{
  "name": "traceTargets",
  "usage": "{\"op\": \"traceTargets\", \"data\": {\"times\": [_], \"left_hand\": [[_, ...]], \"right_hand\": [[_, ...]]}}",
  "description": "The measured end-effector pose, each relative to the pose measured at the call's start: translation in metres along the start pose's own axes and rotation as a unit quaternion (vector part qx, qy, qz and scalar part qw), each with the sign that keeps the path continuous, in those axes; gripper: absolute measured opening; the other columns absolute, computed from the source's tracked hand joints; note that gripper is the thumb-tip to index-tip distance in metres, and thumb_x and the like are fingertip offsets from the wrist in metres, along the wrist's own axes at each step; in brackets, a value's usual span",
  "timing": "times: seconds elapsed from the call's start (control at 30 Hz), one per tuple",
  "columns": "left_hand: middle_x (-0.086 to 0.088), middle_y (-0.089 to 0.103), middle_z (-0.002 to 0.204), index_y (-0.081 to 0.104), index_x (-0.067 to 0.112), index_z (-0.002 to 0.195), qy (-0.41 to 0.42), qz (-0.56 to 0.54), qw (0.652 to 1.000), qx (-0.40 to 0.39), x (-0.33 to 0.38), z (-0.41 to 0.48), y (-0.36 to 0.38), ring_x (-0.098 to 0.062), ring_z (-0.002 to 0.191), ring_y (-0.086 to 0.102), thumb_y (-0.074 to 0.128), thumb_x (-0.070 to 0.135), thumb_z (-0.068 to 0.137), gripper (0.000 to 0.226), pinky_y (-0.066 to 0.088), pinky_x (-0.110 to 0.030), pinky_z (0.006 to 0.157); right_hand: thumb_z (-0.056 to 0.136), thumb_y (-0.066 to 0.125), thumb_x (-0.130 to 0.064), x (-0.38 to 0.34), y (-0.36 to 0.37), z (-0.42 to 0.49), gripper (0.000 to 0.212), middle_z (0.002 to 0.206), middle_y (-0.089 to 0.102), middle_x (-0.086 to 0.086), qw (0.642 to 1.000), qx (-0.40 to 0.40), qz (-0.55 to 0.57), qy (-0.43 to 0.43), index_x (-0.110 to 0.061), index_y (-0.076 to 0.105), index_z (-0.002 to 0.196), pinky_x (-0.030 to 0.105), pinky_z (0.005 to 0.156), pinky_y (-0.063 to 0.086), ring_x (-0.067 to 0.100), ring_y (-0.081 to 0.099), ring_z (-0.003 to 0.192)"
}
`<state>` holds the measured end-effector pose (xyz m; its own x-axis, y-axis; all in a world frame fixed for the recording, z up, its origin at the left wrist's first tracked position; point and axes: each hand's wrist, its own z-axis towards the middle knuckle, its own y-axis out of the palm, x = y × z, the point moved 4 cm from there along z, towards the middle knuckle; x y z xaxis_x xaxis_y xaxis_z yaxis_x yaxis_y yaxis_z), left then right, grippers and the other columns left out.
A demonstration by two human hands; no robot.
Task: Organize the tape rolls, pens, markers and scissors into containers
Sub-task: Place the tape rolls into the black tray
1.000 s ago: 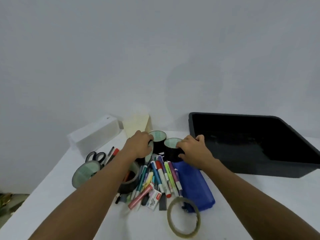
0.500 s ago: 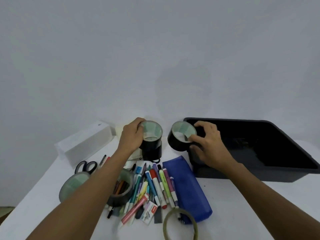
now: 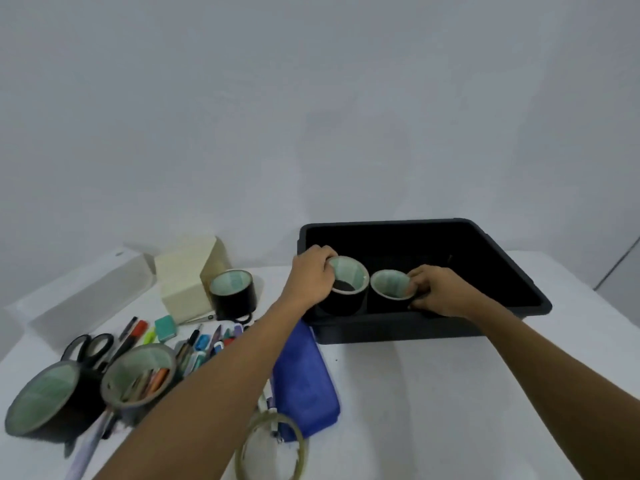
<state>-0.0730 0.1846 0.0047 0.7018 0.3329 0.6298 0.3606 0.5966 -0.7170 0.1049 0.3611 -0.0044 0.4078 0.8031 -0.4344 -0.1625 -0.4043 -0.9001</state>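
My left hand (image 3: 311, 276) gripped the left tape roll (image 3: 346, 299) and my right hand (image 3: 440, 289) pinched the right tape roll (image 3: 389, 285), both hole-up, side by side inside the black bin (image 3: 398, 328), just behind its front wall.

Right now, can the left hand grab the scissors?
Probably not right away: the left hand grips a black tape roll over in the black bin. But the scissors lie on its side of the table with their handles uncovered, so once it lets go it could likely reach them.
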Motion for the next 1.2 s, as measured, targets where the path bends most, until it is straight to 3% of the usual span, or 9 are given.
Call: {"op": "traceTargets", "data": {"times": [0.1,0.27,0.4,0.5,0.7,0.9,1.03,1.2], "left_hand": [[0.002,0.06,0.11,0.064,0.025,0.113,-0.016,0.167,0.985,-0.049,-0.012,-0.004,0.013,-0.02,0.115,0.049,0.045,0.014,0.093,0.03,0.005,-0.059,0.115],[0.005,0.062,0.11,0.069,0.03,0.107,-0.028,0.27,0.96,-0.076,-0.013,-0.007,0.018,-0.012,0.123,0.043,0.056,0.018,0.089,0.025,-0.016,-0.06,0.111],[0.005,0.066,0.107,0.069,0.031,0.112,-0.02,0.304,0.948,-0.095,-0.014,-0.005,0.019,-0.013,0.12,0.048,0.058,0.014,0.088,0.032,-0.018,-0.061,0.109],[0.003,0.066,0.105,0.066,0.031,0.117,-0.009,0.347,0.93,-0.117,-0.013,-0.006,0.017,-0.017,0.12,0.048,0.057,0.009,0.085,0.04,-0.021,-0.063,0.107],[-0.003,0.06,0.12,0.051,0.03,0.135,0.009,0.392,0.903,-0.174,-0.012,-0.012,0.019,-0.021,0.132,0.036,0.049,0.019,0.092,0.045,-0.019,-0.069,0.104],[0.0,0.064,0.116,0.056,0.03,0.131,0.012,0.287,0.95,-0.125,-0.018,-0.012,0.017,-0.016,0.127,0.042,0.041,0.024,0.096,0.038,-0.012,-0.067,0.11],[-0.001,0.058,0.121,0.059,0.025,0.129,0.013,0.232,0.967,-0.1,-0.016,-0.015,0.01,-0.016,0.127,0.043,0.039,0.025,0.099,0.036,-0.008,-0.064,0.113],[0.001,0.05,0.135,0.052,0.022,0.133,0.04,0.207,0.976,-0.043,-0.03,-0.037,-0.03,-0.017,0.133,0.036,0.043,0.03,0.099,0.036,0.004,-0.053,0.118]], "right_hand": [[0.075,0.081,-0.023,-0.004,0.005,0.006,0.011,0.125,0.054,-0.007,0.999,-0.05,0.002,0.006,-0.023,0.077,0.086,0.034,0.1,0.046,0.014,0.057,0.106],[0.082,0.074,-0.036,-0.012,0.012,0.006,0.02,0.119,0.058,-0.009,0.994,-0.089,0.054,0.016,-0.026,0.072,0.099,0.033,0.099,0.044,0.01,0.054,0.107],[0.087,0.069,-0.029,-0.008,0.01,0.005,0.013,0.105,0.064,-0.008,0.99,-0.075,0.111,0.033,-0.025,0.067,0.099,0.034,0.095,0.048,0.011,0.059,0.101],[0.087,0.069,-0.024,-0.007,0.012,0.007,0.016,0.104,0.064,-0.008,0.994,-0.056,0.088,0.027,-0.025,0.063,0.102,0.035,0.095,0.05,0.013,0.06,0.102],[0.091,0.064,-0.017,-0.01,0.019,0.01,0.054,0.117,0.065,0.001,0.997,-0.035,0.053,0.051,-0.026,0.043,0.14,0.038,0.098,0.05,0.017,0.062,0.105],[0.093,0.061,-0.02,-0.007,0.021,0.007,0.031,0.114,0.068,-0.002,0.999,0.016,0.027,0.039,-0.026,0.062,0.123,0.037,0.093,0.054,0.012,0.063,0.099],[0.092,0.062,-0.024,-0.009,0.02,0.007,0.028,0.114,0.068,-0.004,0.999,0.02,0.011,0.034,-0.029,0.062,0.12,0.04,0.09,0.055,0.012,0.063,0.099],[0.091,0.061,-0.027,-0.058,0.021,0.011,0.024,0.11,0.066,-0.006,0.993,0.116,0.0,-0.037,-0.026,0.063,0.115,0.036,0.086,0.055,0.012,0.061,0.096]]}}
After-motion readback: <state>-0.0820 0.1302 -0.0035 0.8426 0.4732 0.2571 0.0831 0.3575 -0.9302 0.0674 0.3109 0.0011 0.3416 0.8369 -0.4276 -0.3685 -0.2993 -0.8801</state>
